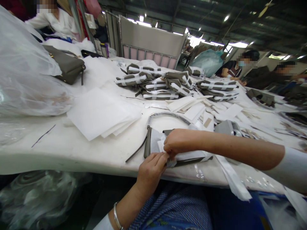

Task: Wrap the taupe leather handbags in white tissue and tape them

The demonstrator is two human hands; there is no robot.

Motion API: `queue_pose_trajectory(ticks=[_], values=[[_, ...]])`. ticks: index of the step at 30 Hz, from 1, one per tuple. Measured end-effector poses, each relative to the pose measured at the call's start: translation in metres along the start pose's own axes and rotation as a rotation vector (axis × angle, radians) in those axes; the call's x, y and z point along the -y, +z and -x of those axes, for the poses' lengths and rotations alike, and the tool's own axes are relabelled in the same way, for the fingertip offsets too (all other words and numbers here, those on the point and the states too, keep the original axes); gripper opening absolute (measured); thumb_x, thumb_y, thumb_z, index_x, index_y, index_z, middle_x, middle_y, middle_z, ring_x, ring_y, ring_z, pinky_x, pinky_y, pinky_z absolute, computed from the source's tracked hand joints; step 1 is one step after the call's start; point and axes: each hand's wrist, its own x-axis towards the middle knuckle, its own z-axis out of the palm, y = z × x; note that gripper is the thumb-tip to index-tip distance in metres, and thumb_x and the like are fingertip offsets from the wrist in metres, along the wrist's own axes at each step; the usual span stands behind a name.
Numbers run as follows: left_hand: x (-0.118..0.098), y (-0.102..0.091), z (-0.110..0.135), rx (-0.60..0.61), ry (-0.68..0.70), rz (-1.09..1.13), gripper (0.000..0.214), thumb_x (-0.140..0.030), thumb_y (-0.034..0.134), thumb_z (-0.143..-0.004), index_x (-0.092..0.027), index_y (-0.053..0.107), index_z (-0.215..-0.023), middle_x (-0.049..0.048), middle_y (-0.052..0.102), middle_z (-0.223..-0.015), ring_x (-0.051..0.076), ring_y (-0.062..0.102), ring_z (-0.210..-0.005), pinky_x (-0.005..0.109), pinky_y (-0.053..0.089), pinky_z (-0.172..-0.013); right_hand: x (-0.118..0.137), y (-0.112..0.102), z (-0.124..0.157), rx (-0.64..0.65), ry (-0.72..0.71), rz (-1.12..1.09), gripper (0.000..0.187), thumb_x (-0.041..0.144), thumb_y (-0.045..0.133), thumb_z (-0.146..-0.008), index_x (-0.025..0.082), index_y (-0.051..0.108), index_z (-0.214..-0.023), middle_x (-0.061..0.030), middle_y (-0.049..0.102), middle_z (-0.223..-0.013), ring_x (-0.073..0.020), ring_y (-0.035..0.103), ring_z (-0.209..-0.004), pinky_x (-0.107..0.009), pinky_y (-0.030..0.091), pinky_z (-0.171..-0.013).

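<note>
Near table edge: the left hand (pixel 151 167) and right hand (pixel 179 140) are both pinching white wrapping paper (pixel 157 140) around an olive strap piece (pixel 148 145). Wrapped pieces (pixel 153 83) are piling up farther back; paper sheets (pixel 100 113) are lying unused at left.

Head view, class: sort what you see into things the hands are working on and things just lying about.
In hand: left hand, right hand, grey strap piece, white wrapping paper.
Lying about: paper sheet stack, wrapped strap pile, grey handbag, plastic bag.
</note>
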Motion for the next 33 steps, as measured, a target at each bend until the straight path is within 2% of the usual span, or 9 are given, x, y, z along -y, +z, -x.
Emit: queue_pose_trajectory(ticks=[6,10,16,27,33], values=[[0.0,0.001,0.0,-0.012,-0.005,-0.007,0.029,-0.009,0.056,-0.092,-0.017,0.058,-0.119,0.0031,0.072,-0.105,0.021,0.064,-0.096,0.032,0.056,-0.085,0.004,-0.001,0.003,-0.072,-0.012,0.07,0.008,0.025,0.069,-0.086,0.022,0.076,-0.087,-0.006,0.075,-0.081,-0.0181,0.064,-0.07,-0.031,0.028,-0.058],[0.0,0.0,0.0,-0.005,-0.005,-0.007,0.029,-0.009,0.057,-0.091,-0.017,0.058,-0.119,0.003,0.072,-0.105,0.021,0.064,-0.095,0.031,0.056,-0.084,0.009,-0.005,-0.005,-0.031,0.002,0.126,0.014,0.03,0.073,-0.084,0.019,0.075,-0.074,-0.0071,0.074,-0.075,-0.0178,0.063,-0.066,-0.033,0.032,-0.064],[-0.001,0.001,0.0,0.007,-0.003,-0.007,0.03,-0.009,0.056,-0.092,-0.017,0.057,-0.121,0.0037,0.071,-0.106,0.021,0.065,-0.097,0.032,0.055,-0.086,-0.009,-0.002,-0.016,-0.066,-0.053,0.131,0.023,0.044,0.07,-0.085,0.021,0.075,-0.081,-0.0062,0.073,-0.077,-0.02,0.062,-0.067,-0.031,0.028,-0.058],[0.0,0.001,0.001,0.035,-0.034,0.027,0.049,0.004,0.066,-0.077,-0.019,0.056,-0.118,0.0022,0.07,-0.104,0.022,0.064,-0.096,0.032,0.056,-0.086,-0.03,0.003,-0.02,-0.13,-0.106,-0.169,0.01,0.03,0.075,-0.078,0.022,0.072,-0.082,0.0007,0.072,-0.079,-0.0131,0.056,-0.066,-0.026,0.027,-0.057],[-0.002,0.001,0.001,0.049,-0.042,0.035,0.053,0.006,0.065,-0.076,-0.02,0.055,-0.121,0.0029,0.07,-0.106,0.022,0.064,-0.098,0.034,0.056,-0.088,-0.041,0.013,-0.022,-0.18,-0.136,-0.295,0.016,0.036,0.077,-0.075,0.024,0.071,-0.083,0.0047,0.071,-0.077,-0.0108,0.059,-0.067,-0.023,0.029,-0.057]])
